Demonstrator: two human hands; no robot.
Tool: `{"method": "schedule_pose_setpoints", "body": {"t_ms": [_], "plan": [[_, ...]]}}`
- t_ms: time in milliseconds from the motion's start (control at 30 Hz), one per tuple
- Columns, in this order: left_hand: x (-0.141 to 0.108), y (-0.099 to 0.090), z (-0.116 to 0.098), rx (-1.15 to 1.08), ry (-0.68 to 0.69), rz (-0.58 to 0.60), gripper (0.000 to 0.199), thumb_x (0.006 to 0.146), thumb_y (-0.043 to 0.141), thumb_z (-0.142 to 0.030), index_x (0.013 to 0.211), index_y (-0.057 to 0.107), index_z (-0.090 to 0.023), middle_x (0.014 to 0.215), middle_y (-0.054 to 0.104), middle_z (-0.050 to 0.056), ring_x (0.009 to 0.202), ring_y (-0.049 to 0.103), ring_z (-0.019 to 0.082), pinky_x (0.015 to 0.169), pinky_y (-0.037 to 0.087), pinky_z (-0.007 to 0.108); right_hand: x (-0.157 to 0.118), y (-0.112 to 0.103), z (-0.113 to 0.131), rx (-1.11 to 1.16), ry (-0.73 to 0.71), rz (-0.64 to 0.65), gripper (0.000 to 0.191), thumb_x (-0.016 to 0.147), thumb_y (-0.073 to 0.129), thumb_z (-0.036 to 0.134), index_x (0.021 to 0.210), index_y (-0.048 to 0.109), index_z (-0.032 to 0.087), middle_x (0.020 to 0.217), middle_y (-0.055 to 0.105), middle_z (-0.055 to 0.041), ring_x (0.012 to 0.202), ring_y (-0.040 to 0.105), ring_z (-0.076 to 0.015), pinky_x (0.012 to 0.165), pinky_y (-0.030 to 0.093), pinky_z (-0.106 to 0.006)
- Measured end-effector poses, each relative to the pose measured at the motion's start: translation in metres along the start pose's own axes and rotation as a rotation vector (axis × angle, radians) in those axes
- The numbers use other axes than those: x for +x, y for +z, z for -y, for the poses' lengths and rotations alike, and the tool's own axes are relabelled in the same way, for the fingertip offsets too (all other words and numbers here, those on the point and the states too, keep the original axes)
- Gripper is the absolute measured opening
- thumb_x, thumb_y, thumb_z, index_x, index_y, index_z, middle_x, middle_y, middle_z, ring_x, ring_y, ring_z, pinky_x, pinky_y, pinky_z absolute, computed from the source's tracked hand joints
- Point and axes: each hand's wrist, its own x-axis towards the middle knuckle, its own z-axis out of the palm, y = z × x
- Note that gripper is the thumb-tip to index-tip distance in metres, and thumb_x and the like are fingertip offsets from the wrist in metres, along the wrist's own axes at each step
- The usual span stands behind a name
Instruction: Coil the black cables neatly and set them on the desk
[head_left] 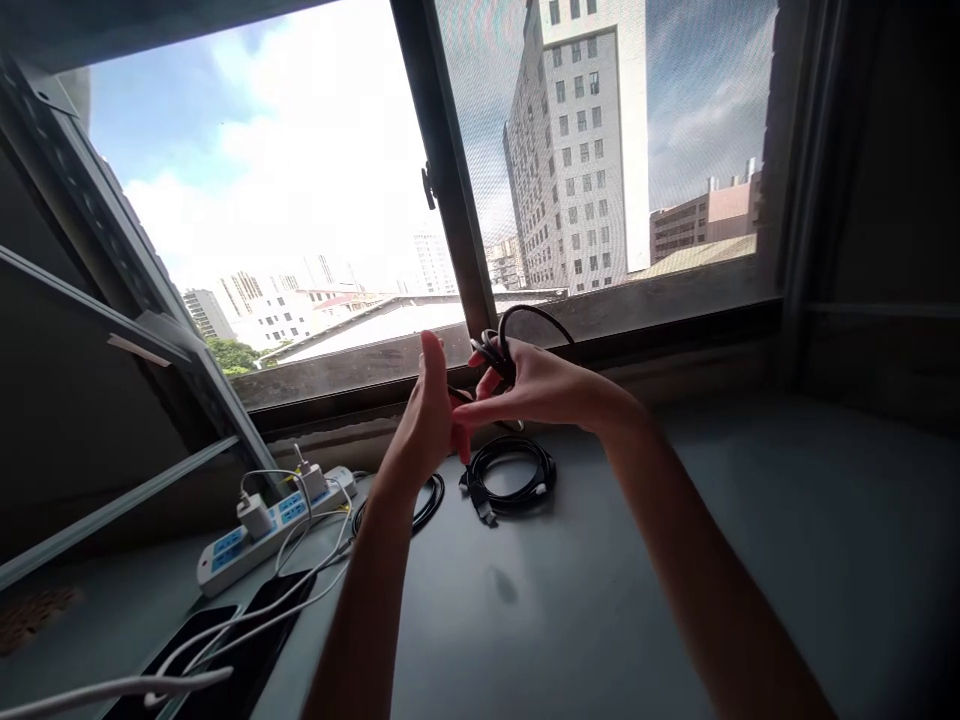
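A black cable [504,352] is wound in loose loops about the fingers of my right hand [544,385], in front of the window's lower frame. One wider loop of it arches up to the right. My left hand [421,430] meets it from the left, thumb raised and fingers curled inward, partly hidden. A strand of the same cable runs into those fingers. Just below, a coiled black cable [553,475] with plugs at its ends lies on the table. Another black cable coil [433,508] shows partly behind my left forearm.
A white power strip [262,550] with white chargers [255,516] stands to the left. White cords [281,600] trail from it over dark flat devices [262,640] on the grey table [570,610]. Behind are the window frame [454,190] and metal bars [135,325].
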Motion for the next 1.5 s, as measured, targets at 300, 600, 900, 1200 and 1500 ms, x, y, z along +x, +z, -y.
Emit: {"method": "schedule_pose_setpoints", "body": {"t_ms": [300,600,900,1200,1500], "plan": [[0.001,0.010,-0.004,0.170,0.024,-0.050,0.075,0.081,0.029,-0.069,0.135,0.032,-0.017,0.042,0.051,-0.002,0.026,0.048,0.015,0.026,0.031,0.021,0.006,0.004,-0.015,-0.245,0.032,-0.002,0.029,0.065,0.068,0.038,0.076,0.057,0.014,0.067,0.061,-0.0028,0.060,0.056,-0.0142,0.049,0.039,-0.022],[0.001,0.002,-0.007,0.265,-0.077,-0.046,0.076,0.082,0.030,-0.066,0.137,0.030,-0.013,0.042,0.056,0.000,0.027,0.050,0.017,0.026,0.033,0.021,0.012,0.002,-0.023,-0.324,0.150,-0.086,0.029,0.075,0.057,0.040,0.059,0.052,0.016,0.052,0.051,0.0004,0.047,0.045,-0.0104,0.044,0.030,-0.022],[-0.010,-0.019,-0.022,0.666,-0.045,-0.233,0.056,0.070,0.056,-0.061,0.104,0.066,-0.018,0.056,0.066,0.003,0.045,0.061,0.017,0.050,0.048,0.028,0.008,-0.012,-0.022,-0.643,0.270,-0.513,0.023,0.076,0.059,0.034,0.061,0.055,0.017,0.065,0.058,-0.0027,0.063,0.052,-0.0144,0.054,0.032,-0.024],[0.012,-0.028,0.018,0.893,-0.025,-0.196,0.066,0.062,0.064,-0.059,0.115,0.059,-0.021,0.097,0.067,0.010,0.085,0.062,0.026,0.069,0.046,0.034,0.012,0.000,-0.015,-0.223,0.027,-0.403,0.015,0.069,0.063,0.027,0.068,0.066,0.013,0.052,0.047,0.0038,0.050,0.042,-0.0085,0.048,0.030,-0.021],[0.023,-0.013,0.016,0.173,0.379,-0.336,0.023,0.071,0.058,-0.033,0.056,0.061,-0.016,0.052,0.057,-0.001,0.056,0.056,0.012,0.057,0.044,0.022,0.007,0.005,0.000,0.371,-0.069,-0.091,0.023,0.071,0.067,0.034,0.078,0.067,0.012,0.045,0.030,0.0092,0.038,0.023,-0.0030,0.035,0.015,-0.019]]}}
